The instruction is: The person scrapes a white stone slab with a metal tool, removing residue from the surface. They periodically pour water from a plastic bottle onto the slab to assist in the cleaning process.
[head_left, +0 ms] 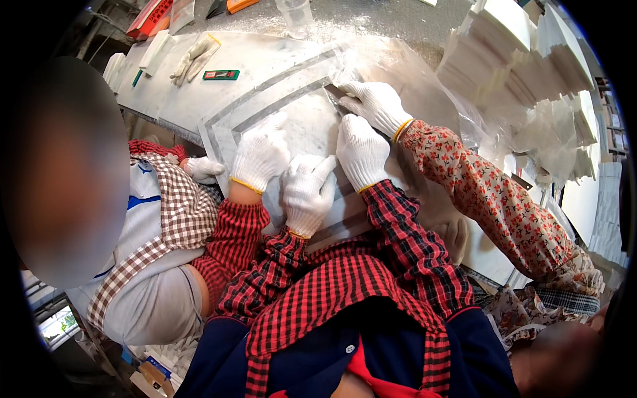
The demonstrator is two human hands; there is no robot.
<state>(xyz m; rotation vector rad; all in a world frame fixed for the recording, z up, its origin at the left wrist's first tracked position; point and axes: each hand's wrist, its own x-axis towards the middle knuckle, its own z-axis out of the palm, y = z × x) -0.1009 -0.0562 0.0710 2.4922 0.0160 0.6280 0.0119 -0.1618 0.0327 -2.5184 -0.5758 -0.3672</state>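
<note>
My left hand (308, 194), in a white knit glove, rests on a pale marble-patterned panel (292, 113) with grey border bands. Its thumb stands apart from the fingers, and nothing shows in it. My right hand (362, 154), gloved alike, is closed on the panel with its fingers curled under; anything inside is hidden. Just beyond it, the right co-worker's gloved hand (375, 106) holds a flat metal blade (334, 91) against the surface. On my left, another co-worker's gloved hand (261, 152) presses near a grey band.
Clear plastic film (424, 83) covers the panel's right part. White stacked pieces (511, 66) stand at the right. A green box (221, 75) and spare gloves (194, 58) lie at the far left. A clear plastic cup (296, 14) stands at the back. Co-workers crowd both sides.
</note>
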